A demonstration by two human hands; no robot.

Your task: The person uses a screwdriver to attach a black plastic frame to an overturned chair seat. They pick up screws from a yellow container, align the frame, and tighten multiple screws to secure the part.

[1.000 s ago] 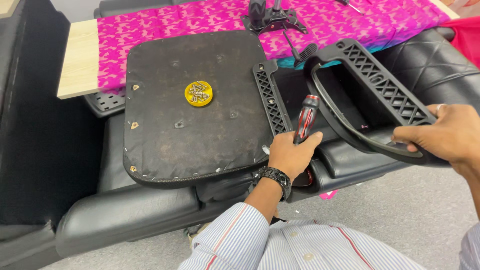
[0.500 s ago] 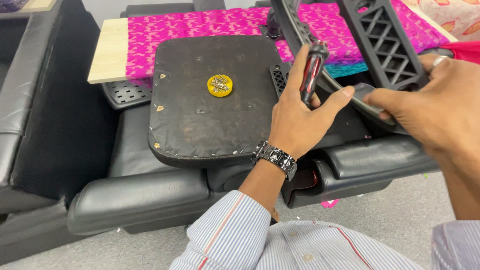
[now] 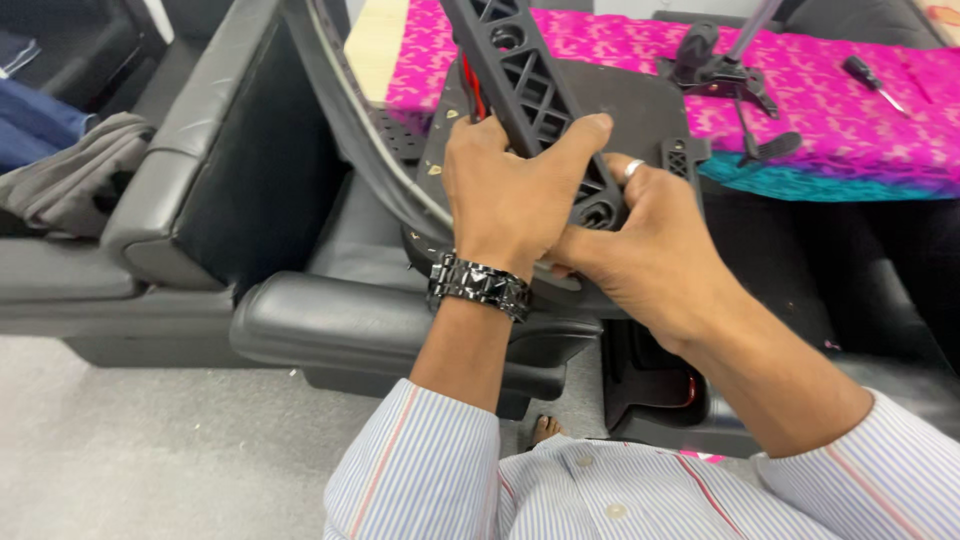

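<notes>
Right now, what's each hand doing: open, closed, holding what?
Left hand: closed around the black plastic armrest frame, with a red-handled screwdriver tucked in the same grip.
Right hand: closed on the lower end of the same frame.

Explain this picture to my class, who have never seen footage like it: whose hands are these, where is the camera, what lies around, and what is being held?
The camera sits on a person's head and looks down, so both hands are that person's own. The left hand, with a dark wristwatch, and the right hand, with a ring, both grip a black plastic frame with a lattice pattern. A red-and-black tool handle shows behind the left hand; it seems tucked in that grip. Beneath lies a dark flat seat panel on black cushioned seats. Behind is a pink patterned cloth carrying a black metal mechanism and a screwdriver.
</notes>
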